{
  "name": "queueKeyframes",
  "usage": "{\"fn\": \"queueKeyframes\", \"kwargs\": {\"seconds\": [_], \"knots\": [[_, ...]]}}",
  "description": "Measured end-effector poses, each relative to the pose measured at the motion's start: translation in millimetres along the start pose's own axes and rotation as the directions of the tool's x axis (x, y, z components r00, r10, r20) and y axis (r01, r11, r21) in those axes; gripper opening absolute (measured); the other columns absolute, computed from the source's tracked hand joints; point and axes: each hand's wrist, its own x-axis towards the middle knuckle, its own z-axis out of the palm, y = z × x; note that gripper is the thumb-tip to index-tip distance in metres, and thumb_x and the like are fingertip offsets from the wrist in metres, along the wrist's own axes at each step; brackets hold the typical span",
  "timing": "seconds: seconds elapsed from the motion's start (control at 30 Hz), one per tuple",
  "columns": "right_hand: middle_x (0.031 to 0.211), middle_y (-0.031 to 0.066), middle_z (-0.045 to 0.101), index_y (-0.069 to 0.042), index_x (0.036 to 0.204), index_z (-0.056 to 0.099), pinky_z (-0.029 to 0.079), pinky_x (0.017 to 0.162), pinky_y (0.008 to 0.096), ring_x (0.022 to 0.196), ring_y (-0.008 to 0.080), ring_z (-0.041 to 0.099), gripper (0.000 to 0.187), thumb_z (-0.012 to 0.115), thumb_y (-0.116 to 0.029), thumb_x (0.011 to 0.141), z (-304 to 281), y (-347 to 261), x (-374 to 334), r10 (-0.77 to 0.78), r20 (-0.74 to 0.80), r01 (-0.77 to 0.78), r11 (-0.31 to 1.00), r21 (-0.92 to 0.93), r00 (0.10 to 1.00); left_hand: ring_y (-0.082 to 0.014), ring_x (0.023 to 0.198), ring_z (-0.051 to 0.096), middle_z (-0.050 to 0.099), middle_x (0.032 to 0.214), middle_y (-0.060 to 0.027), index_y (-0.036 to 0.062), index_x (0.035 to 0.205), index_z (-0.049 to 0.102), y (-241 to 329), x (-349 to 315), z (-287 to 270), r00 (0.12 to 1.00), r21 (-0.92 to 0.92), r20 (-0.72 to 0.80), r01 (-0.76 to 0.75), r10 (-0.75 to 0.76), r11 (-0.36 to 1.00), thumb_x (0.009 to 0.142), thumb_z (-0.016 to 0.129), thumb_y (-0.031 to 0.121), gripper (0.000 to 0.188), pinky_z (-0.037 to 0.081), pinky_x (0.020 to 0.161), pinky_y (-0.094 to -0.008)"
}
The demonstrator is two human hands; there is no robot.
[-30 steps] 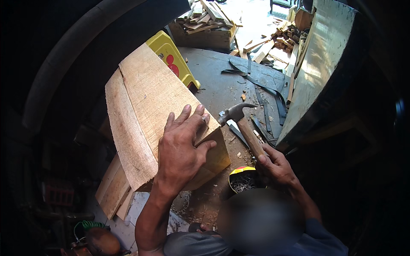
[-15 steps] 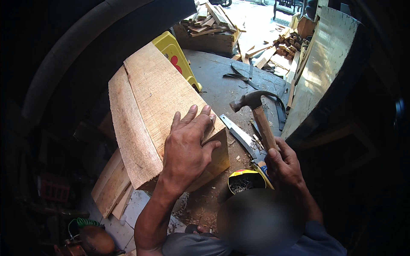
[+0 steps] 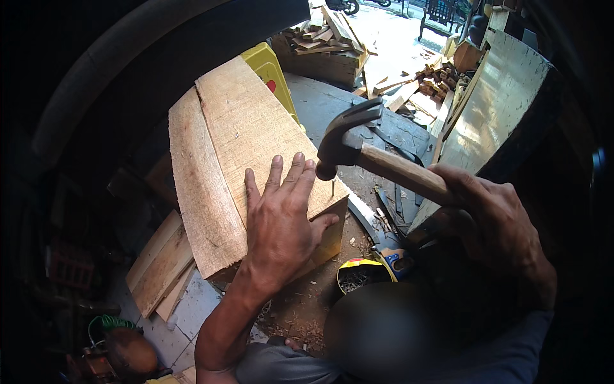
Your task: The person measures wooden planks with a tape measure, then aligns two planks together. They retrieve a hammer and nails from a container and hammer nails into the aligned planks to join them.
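Note:
My left hand (image 3: 281, 221) lies open on the top of a pale wooden box (image 3: 256, 121), its fingers spread over the boards. A dark gap runs between the two top boards. Near the box's right corner a thin nail (image 3: 333, 187) stands upright in the wood, just right of my left fingers. My right hand (image 3: 495, 211) is closed round the wooden handle of a claw hammer (image 3: 403, 168). The hammer's dark head hangs over the right edge of the top, its round face close to the nail and my left fingertips.
A hand saw (image 3: 371, 227) and a yellow-rimmed tin of nails (image 3: 350, 279) lie right of the box. Behind it stands a yellow plastic thing (image 3: 272, 73). Loose boards (image 3: 163, 259) lie at lower left, and wood offcuts (image 3: 329, 35) are heaped at the back.
My right hand has raised the hammer and swung its head left, over the box's edge. My left fingers have spread apart, leaving the nail standing alone.

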Motion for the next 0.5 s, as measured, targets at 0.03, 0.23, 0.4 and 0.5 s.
{"fn": "queueKeyframes", "kwargs": {"seconds": [0.03, 0.23, 0.4, 0.5], "knots": [[0.088, 0.0213, 0.068, -0.003, 0.135, 0.056, 0.053, 0.071, 0.0407, 0.076, 0.0371, 0.07, 0.048, 0.069, -0.012, 0.09, 0.5, 3.6, -1.8, -0.005, 0.035, 0.006, 1.0, -0.026, 0.999, -0.0426, 0.144, 0.041, 0.052, 0.149, -0.0231, -0.0029, 0.142, 0.053, 0.0, 1.4, -1.0, 0.999, -0.01, 0.037, -0.004, 0.004, 1.0, 0.079, 0.084, 0.036, 0.08, 0.026, 0.12, -0.0595], [0.086, 0.0176, 0.071, -0.003, 0.138, 0.052, 0.058, 0.068, 0.0398, 0.078, 0.0271, 0.074, 0.046, 0.066, -0.017, 0.096, -15.8, -8.9, -2.3, 0.037, -0.14, -0.017, 0.989, 0.146, 0.989, -0.0415, 0.141, 0.046, 0.054, 0.147, -0.0221, -0.0015, 0.142, 0.054, -3.9, -1.3, 2.1, 0.998, -0.043, -0.051, -0.026, 0.024, 0.999, 0.077, 0.086, 0.034, 0.081, 0.027, 0.12, -0.0585], [0.092, 0.0237, 0.07, -0.002, 0.136, 0.054, 0.056, 0.07, 0.0463, 0.081, 0.0437, 0.07, 0.046, 0.068, -0.013, 0.093, 0.5, -4.6, -3.1, 0.06, 0.093, -0.059, 0.998, -0.011, 0.994, -0.0404, 0.142, 0.046, 0.054, 0.147, -0.0216, -0.0014, 0.142, 0.054, -3.3, -0.7, 2.5, 1.0, -0.023, -0.011, 0.002, -0.002, 1.0, 0.078, 0.085, 0.032, 0.079, 0.027, 0.12, -0.058], [0.083, 0.0125, 0.065, 0.0, 0.139, 0.05, 0.046, 0.063, 0.0363, 0.07, 0.0225, 0.062, 0.047, 0.061, -0.022, 0.099, -20.2, -14.1, -8.9, 0.083, -0.165, -0.063, 0.991, 0.121, 0.983, -0.0403, 0.141, 0.046, 0.054, 0.147, -0.0214, -0.0014, 0.142, 0.054, -2.1, -1.6, 1.6, 1.0, -0.033, -0.026, -0.01, 0.009, 0.999, 0.079, 0.084, 0.033, 0.078, 0.027, 0.12, -0.058]]}}
